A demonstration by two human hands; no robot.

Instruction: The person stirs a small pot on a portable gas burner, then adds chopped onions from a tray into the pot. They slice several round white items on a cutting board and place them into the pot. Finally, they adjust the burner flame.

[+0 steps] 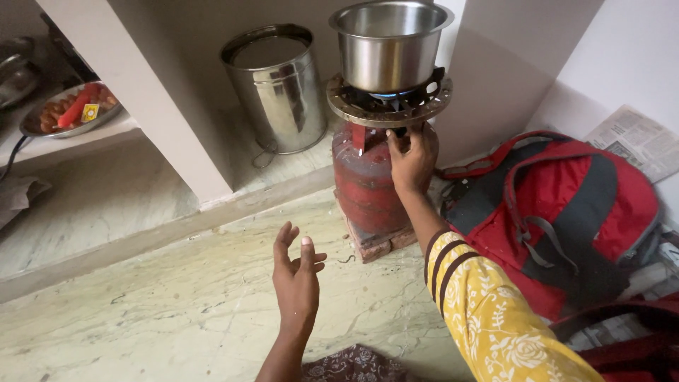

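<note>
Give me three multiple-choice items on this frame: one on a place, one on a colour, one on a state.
1. Where is the steel pot?
A. on the burner
B. on the floor
C. in the backpack

2. What colour is the gas cylinder?
A. blue
B. red
C. green

3. How is the left hand?
A. gripping a spoon
B. flat on the floor
C. open, holding nothing

Answers: 1 A, it sits on the burner ring atop the cylinder. 2 B, its body is red. 3 C, fingers spread in the air; the right hand touches below the burner.

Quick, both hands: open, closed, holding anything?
Left hand: open, empty, above the floor.
Right hand: fingers on the gas cylinder under the burner; grip cannot be told.
</note>
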